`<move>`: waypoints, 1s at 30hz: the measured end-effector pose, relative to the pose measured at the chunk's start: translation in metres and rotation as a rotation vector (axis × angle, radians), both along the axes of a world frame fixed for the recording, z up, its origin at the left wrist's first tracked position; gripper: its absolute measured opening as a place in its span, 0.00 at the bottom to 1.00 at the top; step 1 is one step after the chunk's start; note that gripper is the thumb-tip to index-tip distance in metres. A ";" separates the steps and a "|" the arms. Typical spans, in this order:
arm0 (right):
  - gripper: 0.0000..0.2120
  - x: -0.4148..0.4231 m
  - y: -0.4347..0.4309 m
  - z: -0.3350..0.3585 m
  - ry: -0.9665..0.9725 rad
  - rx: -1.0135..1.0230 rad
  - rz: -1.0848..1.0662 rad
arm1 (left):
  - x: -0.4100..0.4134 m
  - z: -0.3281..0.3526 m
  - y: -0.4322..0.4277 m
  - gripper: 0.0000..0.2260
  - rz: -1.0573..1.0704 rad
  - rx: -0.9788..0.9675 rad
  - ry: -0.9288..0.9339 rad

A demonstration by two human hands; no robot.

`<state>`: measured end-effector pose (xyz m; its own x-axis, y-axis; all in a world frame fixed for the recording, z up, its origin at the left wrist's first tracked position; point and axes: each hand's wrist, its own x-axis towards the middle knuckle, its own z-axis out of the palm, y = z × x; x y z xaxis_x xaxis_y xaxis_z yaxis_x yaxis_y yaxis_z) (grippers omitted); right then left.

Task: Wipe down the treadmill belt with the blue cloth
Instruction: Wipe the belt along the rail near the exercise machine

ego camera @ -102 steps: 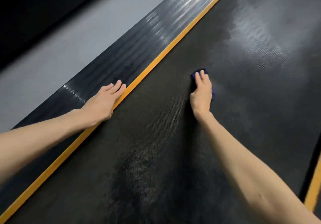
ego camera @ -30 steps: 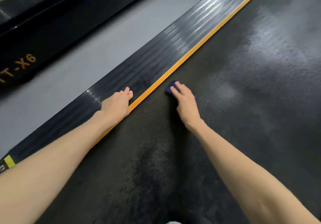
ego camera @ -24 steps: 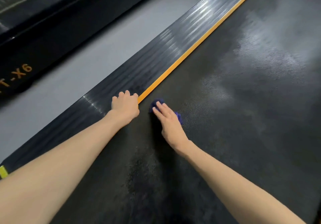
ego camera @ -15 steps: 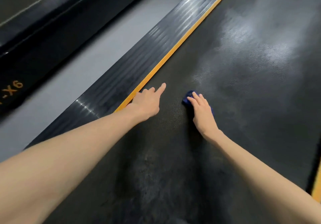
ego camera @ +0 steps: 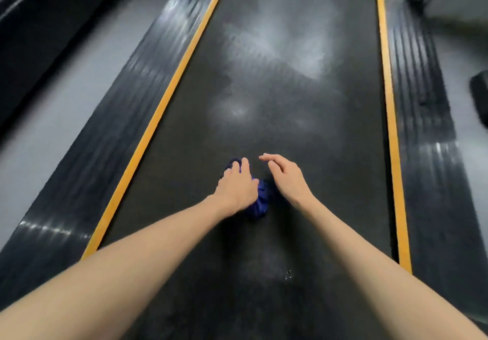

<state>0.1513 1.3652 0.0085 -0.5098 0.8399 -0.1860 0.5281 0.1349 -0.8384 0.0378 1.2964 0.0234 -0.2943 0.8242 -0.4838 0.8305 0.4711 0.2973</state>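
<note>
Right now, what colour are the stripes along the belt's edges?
Orange-yellow stripes flank the black treadmill belt, clearest in the head view.

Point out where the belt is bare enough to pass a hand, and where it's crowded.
Free: the treadmill belt ahead of both hands, between the left orange stripe and right orange stripe. Crowded: mid-belt, where the left hand covers the blue cloth and the right hand hovers beside it.

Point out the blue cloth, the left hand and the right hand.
cloth (ego camera: 261,199), head view, bunched part showing beside the left hand.
left hand (ego camera: 237,188), head view, its back.
right hand (ego camera: 289,178), head view, its back.
</note>
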 end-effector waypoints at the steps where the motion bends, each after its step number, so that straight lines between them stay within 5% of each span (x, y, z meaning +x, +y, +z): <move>1: 0.16 0.013 0.012 -0.002 -0.061 0.020 -0.078 | 0.016 -0.013 0.005 0.30 0.043 0.017 0.012; 7: 0.16 0.084 0.049 -0.001 -0.258 0.140 -0.406 | 0.028 -0.071 0.016 0.26 0.019 0.333 0.195; 12: 0.18 0.139 0.059 0.004 -0.355 0.238 -0.507 | 0.016 -0.069 0.071 0.23 0.086 0.535 -0.081; 16: 0.18 0.175 0.065 0.023 -0.347 0.161 -0.718 | 0.106 -0.057 0.017 0.24 -0.581 0.551 -0.200; 19: 0.19 0.195 0.068 0.023 -0.421 0.130 -0.675 | 0.127 -0.061 0.022 0.25 -1.169 0.573 -0.065; 24: 0.26 0.209 0.053 0.003 -0.475 0.139 -0.503 | -0.003 -0.074 0.102 0.28 -0.617 0.644 0.143; 27: 0.26 0.215 0.052 0.003 -0.474 0.148 -0.463 | -0.018 -0.074 0.099 0.32 -0.450 0.558 -0.011; 30: 0.25 0.218 0.052 0.002 -0.530 0.175 -0.417 | 0.040 -0.077 0.064 0.33 -0.695 0.658 -0.051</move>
<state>0.3695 1.4171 0.0103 -0.0155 0.9863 -0.1645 0.8974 -0.0588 -0.4374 0.0779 1.3606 -0.0533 0.3714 0.9179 0.1397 0.8400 -0.3963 0.3705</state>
